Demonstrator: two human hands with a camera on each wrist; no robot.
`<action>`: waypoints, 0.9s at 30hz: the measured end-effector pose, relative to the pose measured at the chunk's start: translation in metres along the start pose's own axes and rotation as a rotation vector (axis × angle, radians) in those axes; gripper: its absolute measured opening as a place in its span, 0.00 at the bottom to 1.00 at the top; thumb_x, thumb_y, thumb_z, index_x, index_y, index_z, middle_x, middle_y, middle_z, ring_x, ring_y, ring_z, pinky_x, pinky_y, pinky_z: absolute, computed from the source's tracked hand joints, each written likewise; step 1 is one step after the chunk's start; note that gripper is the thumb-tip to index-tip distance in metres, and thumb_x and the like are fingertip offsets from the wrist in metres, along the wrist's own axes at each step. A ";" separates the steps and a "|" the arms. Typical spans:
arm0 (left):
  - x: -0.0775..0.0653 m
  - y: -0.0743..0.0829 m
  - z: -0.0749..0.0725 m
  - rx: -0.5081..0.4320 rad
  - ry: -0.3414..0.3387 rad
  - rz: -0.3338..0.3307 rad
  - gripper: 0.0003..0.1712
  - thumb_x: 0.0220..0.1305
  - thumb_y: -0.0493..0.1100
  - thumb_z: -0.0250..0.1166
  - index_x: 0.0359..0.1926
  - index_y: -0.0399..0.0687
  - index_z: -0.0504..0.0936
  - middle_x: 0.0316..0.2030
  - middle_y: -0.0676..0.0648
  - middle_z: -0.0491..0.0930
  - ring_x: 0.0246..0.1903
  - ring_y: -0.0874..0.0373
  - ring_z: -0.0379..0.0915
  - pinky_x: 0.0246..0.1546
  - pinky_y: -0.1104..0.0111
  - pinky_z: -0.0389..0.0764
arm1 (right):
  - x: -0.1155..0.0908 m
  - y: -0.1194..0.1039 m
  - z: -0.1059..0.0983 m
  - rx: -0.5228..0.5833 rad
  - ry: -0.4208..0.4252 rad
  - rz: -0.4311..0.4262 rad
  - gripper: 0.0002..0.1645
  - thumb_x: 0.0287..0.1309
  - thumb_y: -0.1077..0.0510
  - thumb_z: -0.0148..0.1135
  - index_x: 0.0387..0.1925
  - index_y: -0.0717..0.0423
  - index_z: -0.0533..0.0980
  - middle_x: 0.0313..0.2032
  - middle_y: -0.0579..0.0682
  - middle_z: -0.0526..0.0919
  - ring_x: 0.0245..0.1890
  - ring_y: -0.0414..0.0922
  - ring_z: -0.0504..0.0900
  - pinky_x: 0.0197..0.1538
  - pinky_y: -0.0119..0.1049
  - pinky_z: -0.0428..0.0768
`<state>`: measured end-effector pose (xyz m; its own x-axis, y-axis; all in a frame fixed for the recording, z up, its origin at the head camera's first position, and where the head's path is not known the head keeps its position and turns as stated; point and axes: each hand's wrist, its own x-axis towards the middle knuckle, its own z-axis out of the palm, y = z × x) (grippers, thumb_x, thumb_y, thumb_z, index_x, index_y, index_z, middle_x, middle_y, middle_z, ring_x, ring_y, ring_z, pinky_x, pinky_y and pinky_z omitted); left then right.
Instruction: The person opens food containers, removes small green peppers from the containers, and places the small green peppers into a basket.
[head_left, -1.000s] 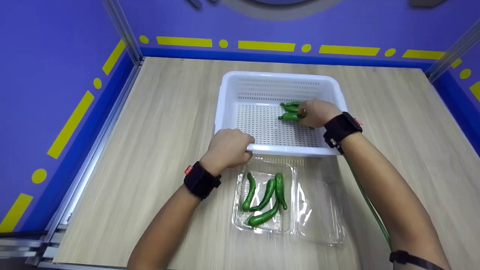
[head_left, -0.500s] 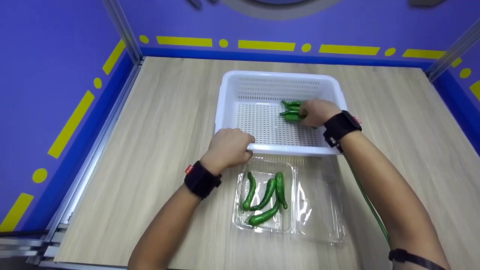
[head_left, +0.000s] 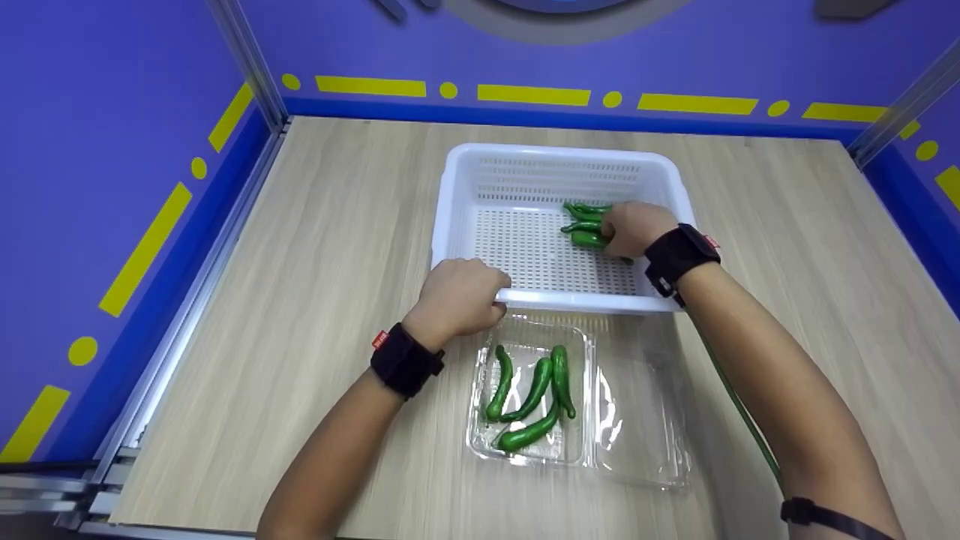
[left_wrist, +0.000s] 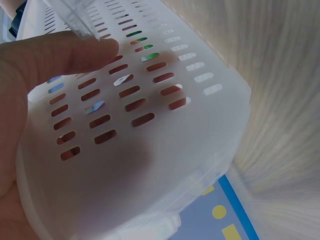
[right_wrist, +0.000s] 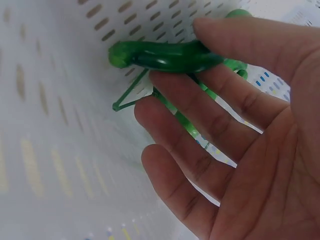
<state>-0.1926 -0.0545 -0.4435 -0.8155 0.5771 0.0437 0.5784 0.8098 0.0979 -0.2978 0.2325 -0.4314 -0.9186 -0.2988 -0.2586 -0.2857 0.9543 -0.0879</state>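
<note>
A white perforated plastic basket (head_left: 570,301) stands on the table. My left hand (head_left: 461,296) grips its near left corner, fingers over the rim and, in the left wrist view, the thumb (left_wrist: 75,52) against the outer wall. My right hand (head_left: 637,227) is down inside the basket on the right side, over several green peppers (head_left: 585,225). In the right wrist view, its thumb and fingers pinch one dark glossy green pepper (right_wrist: 170,56). More green pepper pieces (right_wrist: 187,122) show behind the fingers, partly hidden.
In front of the basket lies a clear plastic clamshell box (head_left: 585,420), its lid (head_left: 645,427) folded open to the right. Several green peppers (head_left: 536,390) lie in its left half. Blue panels (head_left: 540,67) bound the wooden table at the back and sides.
The right hand stays in the basket, and the peppers under it have shifted slightly to the right. The left hand and the clamshell box hold their places.
</note>
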 end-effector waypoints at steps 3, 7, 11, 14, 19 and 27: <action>0.000 -0.001 0.001 0.012 0.006 0.001 0.07 0.59 0.48 0.65 0.26 0.54 0.80 0.22 0.53 0.80 0.27 0.55 0.79 0.28 0.54 0.81 | 0.000 0.000 0.001 -0.006 0.010 -0.005 0.22 0.49 0.56 0.72 0.16 0.50 0.64 0.20 0.46 0.67 0.22 0.45 0.67 0.27 0.37 0.61; 0.001 -0.001 0.001 0.006 0.007 0.001 0.07 0.59 0.48 0.65 0.26 0.54 0.81 0.23 0.53 0.80 0.27 0.54 0.80 0.29 0.54 0.80 | 0.000 0.001 0.000 0.014 0.017 0.006 0.22 0.50 0.54 0.74 0.18 0.50 0.66 0.20 0.45 0.69 0.22 0.45 0.68 0.27 0.37 0.62; 0.002 -0.001 0.000 -0.003 0.000 -0.004 0.06 0.59 0.47 0.65 0.27 0.54 0.81 0.23 0.53 0.81 0.27 0.54 0.80 0.29 0.54 0.80 | -0.002 0.002 -0.003 0.045 0.020 0.014 0.19 0.51 0.52 0.73 0.21 0.51 0.70 0.21 0.46 0.71 0.23 0.46 0.69 0.27 0.37 0.63; 0.002 -0.001 -0.001 -0.005 -0.004 -0.011 0.06 0.58 0.47 0.65 0.27 0.55 0.81 0.23 0.53 0.81 0.27 0.54 0.80 0.29 0.55 0.80 | -0.004 0.003 -0.005 0.063 0.030 0.018 0.16 0.53 0.51 0.72 0.23 0.53 0.73 0.23 0.48 0.74 0.25 0.47 0.71 0.28 0.38 0.64; 0.001 0.000 -0.002 -0.009 -0.012 -0.009 0.05 0.59 0.47 0.65 0.27 0.54 0.81 0.23 0.53 0.81 0.26 0.54 0.79 0.29 0.55 0.80 | -0.006 0.005 -0.007 0.083 0.042 0.025 0.14 0.55 0.49 0.70 0.32 0.56 0.81 0.28 0.51 0.81 0.30 0.49 0.76 0.31 0.39 0.68; 0.002 0.000 -0.002 -0.011 -0.019 -0.006 0.05 0.59 0.47 0.65 0.27 0.54 0.82 0.23 0.53 0.81 0.27 0.54 0.80 0.28 0.56 0.80 | -0.015 0.008 -0.016 0.166 0.065 0.008 0.16 0.60 0.47 0.66 0.36 0.57 0.82 0.31 0.53 0.85 0.30 0.49 0.78 0.32 0.40 0.72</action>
<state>-0.1944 -0.0537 -0.4410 -0.8182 0.5745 0.0238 0.5733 0.8120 0.1090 -0.2909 0.2450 -0.4125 -0.9380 -0.2849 -0.1976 -0.2342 0.9408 -0.2449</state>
